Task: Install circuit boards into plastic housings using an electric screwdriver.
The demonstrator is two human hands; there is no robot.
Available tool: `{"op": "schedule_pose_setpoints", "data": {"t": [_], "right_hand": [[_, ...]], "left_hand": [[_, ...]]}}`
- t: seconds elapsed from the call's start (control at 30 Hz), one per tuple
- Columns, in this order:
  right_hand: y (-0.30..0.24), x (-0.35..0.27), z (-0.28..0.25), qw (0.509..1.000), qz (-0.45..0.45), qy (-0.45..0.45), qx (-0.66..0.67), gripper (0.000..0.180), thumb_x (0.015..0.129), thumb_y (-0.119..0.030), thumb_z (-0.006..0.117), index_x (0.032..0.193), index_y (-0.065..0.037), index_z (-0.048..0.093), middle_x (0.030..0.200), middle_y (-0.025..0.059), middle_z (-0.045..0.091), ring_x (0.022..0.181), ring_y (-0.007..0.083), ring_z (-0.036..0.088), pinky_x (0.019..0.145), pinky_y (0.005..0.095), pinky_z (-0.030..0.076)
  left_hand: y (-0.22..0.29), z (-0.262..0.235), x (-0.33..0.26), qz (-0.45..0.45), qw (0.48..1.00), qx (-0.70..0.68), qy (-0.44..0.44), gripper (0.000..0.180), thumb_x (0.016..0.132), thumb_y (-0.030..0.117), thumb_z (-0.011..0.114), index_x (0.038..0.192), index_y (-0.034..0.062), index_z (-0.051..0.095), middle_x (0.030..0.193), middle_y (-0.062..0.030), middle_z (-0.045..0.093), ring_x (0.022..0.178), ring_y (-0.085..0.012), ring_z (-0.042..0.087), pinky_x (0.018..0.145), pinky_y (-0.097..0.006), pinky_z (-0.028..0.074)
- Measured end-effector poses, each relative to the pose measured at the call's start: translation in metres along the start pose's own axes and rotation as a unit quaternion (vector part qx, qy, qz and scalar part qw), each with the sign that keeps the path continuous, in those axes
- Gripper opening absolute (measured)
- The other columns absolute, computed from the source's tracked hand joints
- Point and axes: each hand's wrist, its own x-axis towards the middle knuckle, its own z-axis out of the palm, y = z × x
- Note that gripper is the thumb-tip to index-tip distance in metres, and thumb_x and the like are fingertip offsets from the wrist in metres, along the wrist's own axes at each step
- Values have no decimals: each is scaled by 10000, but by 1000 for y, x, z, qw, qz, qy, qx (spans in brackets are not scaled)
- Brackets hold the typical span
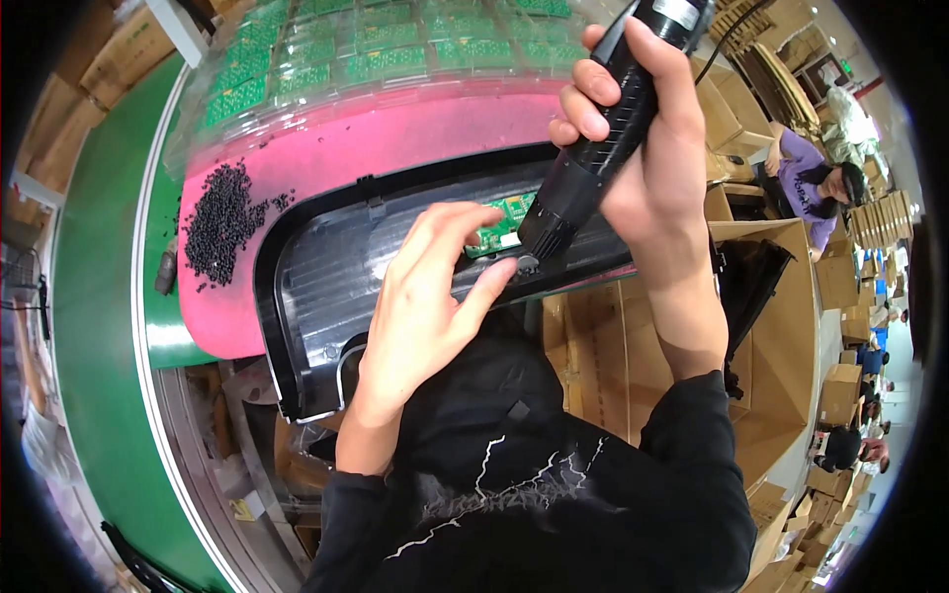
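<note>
Black parts heap (223,232) near casing (326,282)

Driver: a thick black handheld tool (603,153) with a ribbed collar near its lower end, gripped and held aslant, its top leaning to the upper right. Its nose stands over the right end of the board; the tip is hidden, so contact cannot be told.
Circuit board: a small green rectangle (509,212) with a white block on its near edge, lying inside the housing, tilted up toward the right, partly covered by the driver and fingers (481,213).
Housing: a long, glossy black plastic shell (326,267), open side up, with a raised rim, rounded far-left corner and ribbed interior.
</note>
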Motion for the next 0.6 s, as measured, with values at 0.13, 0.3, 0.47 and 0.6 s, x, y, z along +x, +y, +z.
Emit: {"op": "schedule_pose_setpoints", "data": {"t": [0.13,0.3,0.47,0.6], "right_hand": [[5,-15,5,996,-39,-20,72,328,1011,-359,491,1120,-57,553,735,-23,465,609,91,423,637,275,404],[8,-26,8,993,-90,-29,74,369,1015,-365,480,1163,-36,556,746,-17,463,626,98,430,662,282,398],[10,-37,11,988,-130,-41,72,400,1011,-373,478,1183,-19,551,762,-10,470,630,101,433,682,290,399],[7,-45,7,986,-131,-54,89,462,985,-402,510,1210,0,522,756,-10,476,624,98,438,684,292,399]], "left_hand": [[12,-7,-3,56,997,-44,2,195,743,-45,679,927,-4,630,842,-97,646,751,-214,631,671,-296,486],[19,-11,-3,80,997,3,12,227,717,-30,764,907,-10,640,804,-97,649,731,-229,634,649,-313,493],[11,-7,-6,141,988,56,32,272,670,4,822,885,-16,658,776,-110,644,692,-273,631,636,-356,510],[6,-6,-2,185,982,37,10,231,674,-54,786,859,-25,651,777,-125,635,697,-295,628,640,-364,521]]}}
